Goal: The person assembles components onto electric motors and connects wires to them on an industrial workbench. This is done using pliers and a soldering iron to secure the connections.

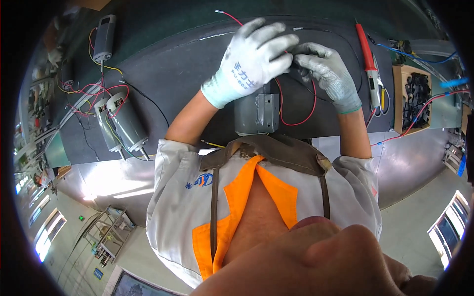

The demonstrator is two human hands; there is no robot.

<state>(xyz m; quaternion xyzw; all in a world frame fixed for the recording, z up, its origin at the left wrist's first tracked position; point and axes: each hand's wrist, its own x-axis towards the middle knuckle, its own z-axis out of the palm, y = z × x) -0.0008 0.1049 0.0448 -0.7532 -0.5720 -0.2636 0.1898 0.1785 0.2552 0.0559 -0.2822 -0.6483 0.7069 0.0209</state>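
Note:
A grey cylindrical motor [254,116] stands at the table's near edge, in front of my chest. Just beyond it, my left hand [252,61], in a white coated glove, has its fingers bent to the right; its thumb and grip are hidden. A red wire [228,15] with a metal terminal runs behind this hand. Close by on the right, my gloved right hand [326,74] is closed in a pinch, its fingertips almost meeting the left ones. What the fingers hold is too small to tell. Red and black wires loop beneath the right hand.
Two grey motors [127,123] with tangled wires lie at left, and another motor [104,39] lies farther back. At right are a red-handled tool [365,47] and a cardboard box [399,98] of black parts. Blue and red cables cross the right edge.

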